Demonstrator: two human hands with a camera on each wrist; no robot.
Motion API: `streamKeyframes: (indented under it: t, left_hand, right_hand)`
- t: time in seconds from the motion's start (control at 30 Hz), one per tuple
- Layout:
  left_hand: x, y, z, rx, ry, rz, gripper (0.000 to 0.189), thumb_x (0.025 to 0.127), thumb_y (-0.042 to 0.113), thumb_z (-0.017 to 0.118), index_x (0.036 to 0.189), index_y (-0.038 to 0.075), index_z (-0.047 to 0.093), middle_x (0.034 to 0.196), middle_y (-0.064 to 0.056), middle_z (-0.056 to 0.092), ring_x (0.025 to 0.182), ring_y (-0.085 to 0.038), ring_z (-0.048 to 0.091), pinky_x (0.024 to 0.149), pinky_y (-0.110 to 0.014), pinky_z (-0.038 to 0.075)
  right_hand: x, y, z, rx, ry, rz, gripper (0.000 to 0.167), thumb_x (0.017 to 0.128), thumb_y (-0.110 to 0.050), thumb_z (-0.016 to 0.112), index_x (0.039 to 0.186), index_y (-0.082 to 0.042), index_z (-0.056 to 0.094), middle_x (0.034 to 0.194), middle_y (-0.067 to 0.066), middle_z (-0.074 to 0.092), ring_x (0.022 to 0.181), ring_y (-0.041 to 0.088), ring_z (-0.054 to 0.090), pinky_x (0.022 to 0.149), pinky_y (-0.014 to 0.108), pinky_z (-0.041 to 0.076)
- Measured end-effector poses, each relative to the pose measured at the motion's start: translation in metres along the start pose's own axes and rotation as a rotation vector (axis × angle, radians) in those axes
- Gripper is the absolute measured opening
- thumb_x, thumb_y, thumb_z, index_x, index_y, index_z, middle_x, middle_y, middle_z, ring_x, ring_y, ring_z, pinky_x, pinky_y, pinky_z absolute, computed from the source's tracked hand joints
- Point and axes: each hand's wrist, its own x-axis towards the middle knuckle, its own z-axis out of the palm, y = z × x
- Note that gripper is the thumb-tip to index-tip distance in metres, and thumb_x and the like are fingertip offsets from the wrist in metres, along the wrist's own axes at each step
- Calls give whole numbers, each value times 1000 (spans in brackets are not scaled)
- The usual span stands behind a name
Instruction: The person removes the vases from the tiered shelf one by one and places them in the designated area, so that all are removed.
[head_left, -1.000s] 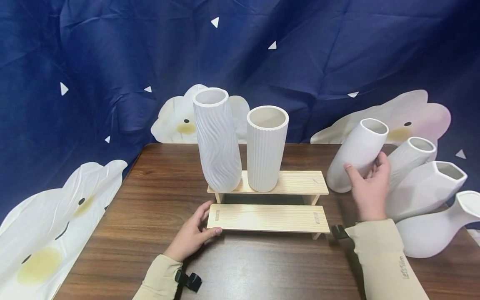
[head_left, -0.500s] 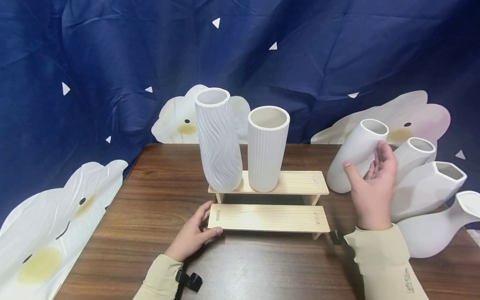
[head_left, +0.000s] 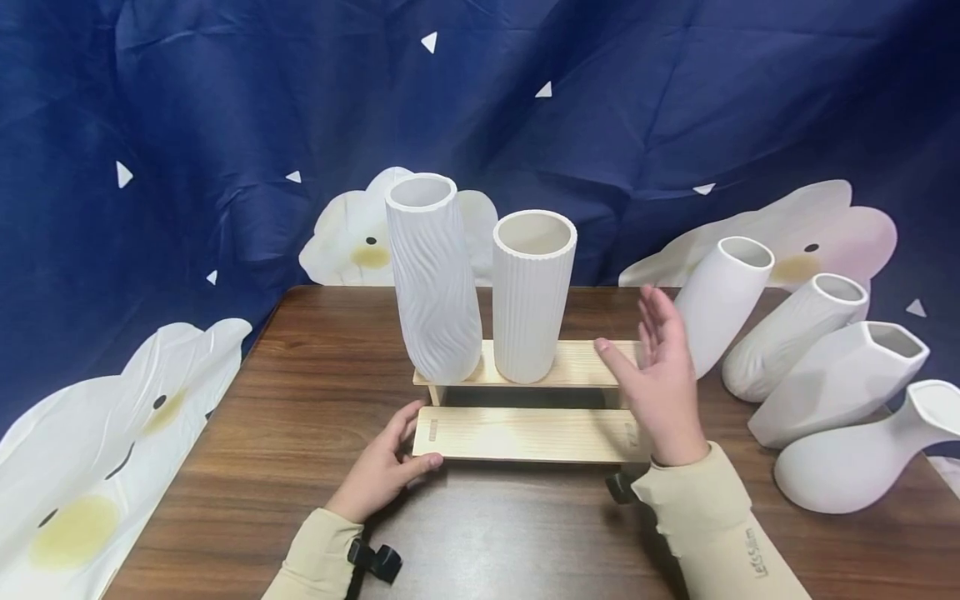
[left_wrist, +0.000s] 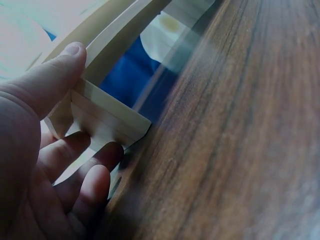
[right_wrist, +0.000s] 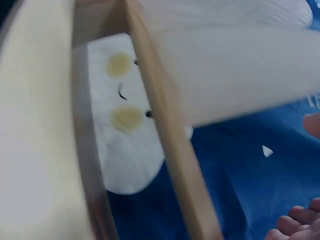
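My left hand grips the left end of a two-step wooden stand. In the left wrist view its thumb lies on the step's edge, and the curled fingers touch the end panel. On the upper step stand a tall white vase with wavy grooves and a shorter vase with vertical ribs. My right hand holds nothing; its fingers are spread, and it overlaps the stand's right end in the head view. Just beyond it leans a smooth white vase, partly hidden by the hand.
Along the right side of the brown wooden table are a textured vase, a faceted vase and a narrow-necked bulbous vase. Behind the table hangs a dark blue curtain with cloud figures.
My right hand has let go of the smooth white vase and moved left toward the stand's right end. The left hand and the stand stay in place.
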Motion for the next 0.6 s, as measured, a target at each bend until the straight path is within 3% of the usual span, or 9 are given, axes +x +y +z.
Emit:
streamKeyframes:
  t: [0.3,0.6]
  left_hand:
    - [-1,-2,0,13,4,-15,89,86,20,81,156,5,27,148,-22,49,96,-14,66,71,-27,55]
    - [-1,-1,1,-7,6,-11,90,86,18,81,155,4,26,148,-24,49,98,-15,66,72,-27,56]
  right_hand:
    - [-9,7,20,-71,-218,28,94,83,-3,81,157,-4,23,162,8,29,149,21,26,120,37,24]
    - [-9,12,32,11,-329,85,95,81,1,82,156,-1,24,161,11,31,148,24,29,119,36,25]
